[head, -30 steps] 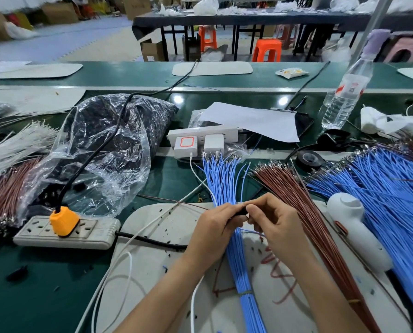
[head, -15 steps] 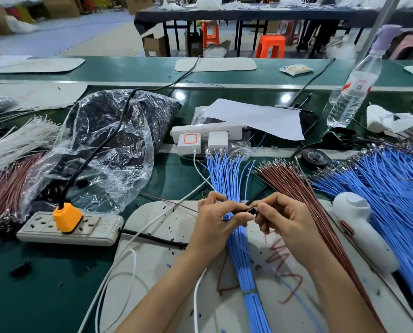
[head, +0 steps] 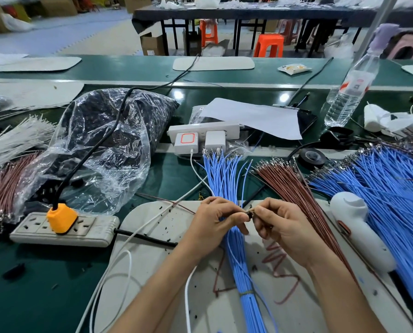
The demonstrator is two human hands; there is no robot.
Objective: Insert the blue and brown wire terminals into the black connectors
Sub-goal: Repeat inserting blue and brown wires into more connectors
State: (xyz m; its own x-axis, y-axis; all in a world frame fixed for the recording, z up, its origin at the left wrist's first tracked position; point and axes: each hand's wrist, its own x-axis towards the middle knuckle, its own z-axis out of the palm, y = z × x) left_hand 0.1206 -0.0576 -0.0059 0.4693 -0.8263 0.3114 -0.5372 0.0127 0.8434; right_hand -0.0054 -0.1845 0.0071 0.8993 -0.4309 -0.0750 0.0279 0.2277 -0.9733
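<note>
Green workbench [head: 32, 284] in a factory hall, orange stools and dark tables behind. Both forearms reach in from the lower edge over a scuffed white mat [head: 152, 260]. The left hand [head: 215, 224], fingers curled, pinches a small black connector [head: 250, 214] between thumb and fingertips. The right hand [head: 282, 227] meets it from the other side, thumb and forefinger nipping the connector's right end, the other fingers folded under. Whether a wire terminal sits between them is too small to tell. The connector is held just above the blue bundle [head: 246, 296], which runs up the mat beneath the hands. The brown bundle [head: 287, 183] fans out just right of them.

Room is tight on the right: a white tool [head: 359, 229] lies on the mat's edge, with a large blue pile [head: 397, 188] beyond it. On the left, bare mat lies open as far as white cables, then a power strip [head: 64, 228] with an orange plug [head: 61, 217] and a plastic bag [head: 100, 145]. Ahead, chargers in a white strip [head: 203, 131] close the far end.
</note>
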